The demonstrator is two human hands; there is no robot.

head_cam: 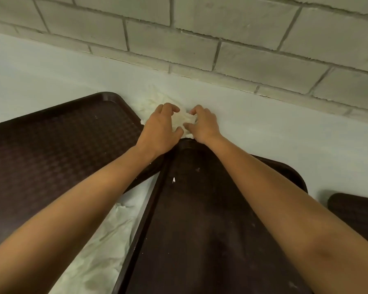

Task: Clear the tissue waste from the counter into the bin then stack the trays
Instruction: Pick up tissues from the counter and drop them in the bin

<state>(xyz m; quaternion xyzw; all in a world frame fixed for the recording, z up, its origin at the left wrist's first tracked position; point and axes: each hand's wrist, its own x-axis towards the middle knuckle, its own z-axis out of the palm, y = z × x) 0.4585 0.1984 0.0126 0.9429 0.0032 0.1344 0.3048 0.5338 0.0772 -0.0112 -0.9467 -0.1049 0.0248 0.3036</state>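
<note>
pale counter (274,132) by a brick wall (200,43): the tissue wad (185,120) is clasped between left hand (159,129) and right hand (203,126), fingers (172,107) curled round it from both sides, just past the far corner of the middle tray (200,209).

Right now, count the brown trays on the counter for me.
3. The left tray lies near the wall, the centre tray runs toward the camera, and the right tray is cut off by the frame. Others may be hidden.

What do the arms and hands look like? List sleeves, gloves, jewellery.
The left hand and right hand are bare: no gloves, no rings that show. The left forearm and right forearm are bare too: no sleeves, no watch or band at the wrists.
</note>
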